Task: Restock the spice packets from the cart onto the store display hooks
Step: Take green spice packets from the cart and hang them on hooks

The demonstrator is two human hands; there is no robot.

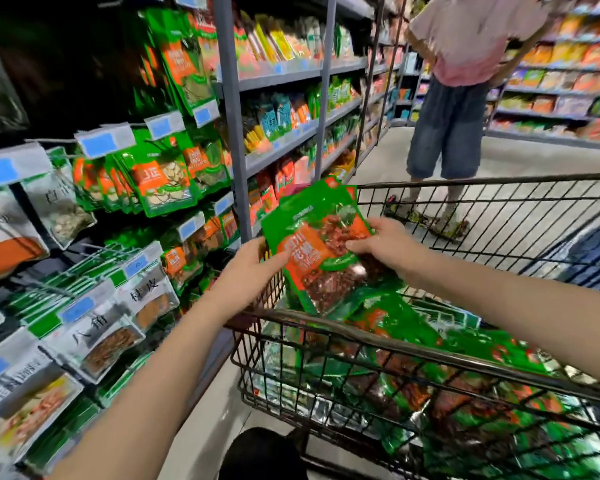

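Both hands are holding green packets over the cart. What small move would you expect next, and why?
Probably swinging the held packets left toward the hanging packets on the rack. The left hand and right hand both grip them, already lifted above the cart, and similar green packets hang close by on that side.

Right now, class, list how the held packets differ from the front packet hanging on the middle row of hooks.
1. The held packets show red-brown spice; the hanging packet shows pale slices.
2. The held packets lie tilted above the cart; the hanging packet hangs by its top at the display.
Shared: green wrapping with an orange label.
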